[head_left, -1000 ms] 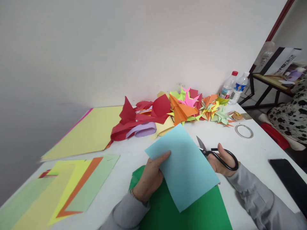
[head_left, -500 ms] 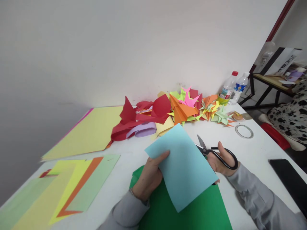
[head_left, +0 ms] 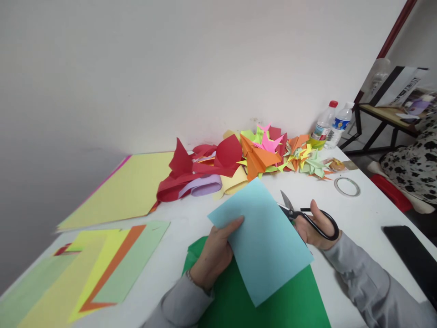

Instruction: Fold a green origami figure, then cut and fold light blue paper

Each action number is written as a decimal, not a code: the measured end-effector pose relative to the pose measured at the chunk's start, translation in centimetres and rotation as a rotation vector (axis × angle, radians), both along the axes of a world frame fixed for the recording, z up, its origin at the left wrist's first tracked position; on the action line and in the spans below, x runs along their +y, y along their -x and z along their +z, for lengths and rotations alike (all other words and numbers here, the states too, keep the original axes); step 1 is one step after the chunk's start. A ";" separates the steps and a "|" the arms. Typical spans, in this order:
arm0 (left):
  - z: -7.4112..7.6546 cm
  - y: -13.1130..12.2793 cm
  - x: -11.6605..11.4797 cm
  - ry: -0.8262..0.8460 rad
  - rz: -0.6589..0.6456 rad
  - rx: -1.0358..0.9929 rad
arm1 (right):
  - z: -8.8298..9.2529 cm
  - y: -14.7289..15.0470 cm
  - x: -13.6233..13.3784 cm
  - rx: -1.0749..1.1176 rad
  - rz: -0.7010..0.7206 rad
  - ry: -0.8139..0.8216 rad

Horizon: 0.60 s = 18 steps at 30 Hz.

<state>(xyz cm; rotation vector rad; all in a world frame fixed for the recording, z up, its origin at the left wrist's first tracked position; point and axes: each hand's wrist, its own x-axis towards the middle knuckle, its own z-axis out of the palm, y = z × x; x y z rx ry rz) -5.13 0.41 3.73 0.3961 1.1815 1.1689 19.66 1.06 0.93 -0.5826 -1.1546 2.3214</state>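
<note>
A light blue sheet of paper (head_left: 266, 246) is pinched in my left hand (head_left: 216, 253), with the thumb on top and the fingers hidden underneath. My right hand (head_left: 314, 230) grips a pair of black-handled scissors (head_left: 300, 214), thumb through one loop. The scissor blades stand apart at the blue sheet's upper right edge, and the lower blade is partly hidden behind the paper. Beneath both lies a larger green sheet (head_left: 287, 300), its far left corner curled up.
Coloured sheets (head_left: 119, 269) and a big yellow sheet (head_left: 129, 191) lie on the left. At the back are red paper shapes (head_left: 228, 155) and folded paper pieces (head_left: 259, 159). Two bottles (head_left: 326, 123), a tape roll (head_left: 347, 187) and a black flat object (head_left: 409, 255) are on the right.
The blue sheet and my left hand have shifted slightly right and down. My right hand and the scissors have hardly moved.
</note>
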 end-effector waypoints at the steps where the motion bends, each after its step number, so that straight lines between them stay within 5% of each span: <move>1: 0.0 0.1 0.0 -0.002 -0.002 0.001 | 0.0 -0.1 0.1 0.012 0.021 -0.015; 18: 0.5 -0.6 -0.5 0.027 -0.005 -0.018 | 0.0 0.3 -0.2 0.006 -0.050 -0.030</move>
